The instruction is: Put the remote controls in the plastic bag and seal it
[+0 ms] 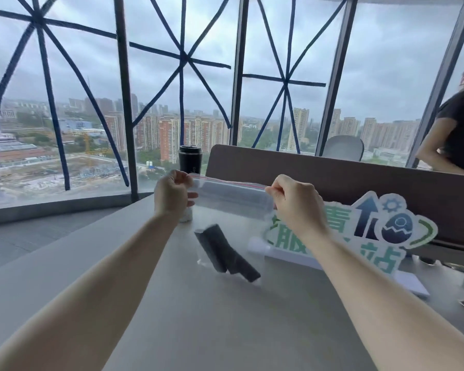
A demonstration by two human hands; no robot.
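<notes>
I hold a clear plastic bag [231, 199] up above the grey table [172, 317], stretched between both hands. Its red zip strip runs along the top edge. My left hand [172, 194] pinches the bag's left top corner and my right hand [296, 203] pinches the right top corner. Two black remote controls [224, 251] hang inside the bottom of the bag, lying slanted side by side just above the table.
A black tumbler [190, 159] stands at the table's far edge by the window. A green and blue cut-out sign [370, 231] on a white stand sits to the right. A brown divider [332, 172] runs behind, with a person [456, 135] beyond it.
</notes>
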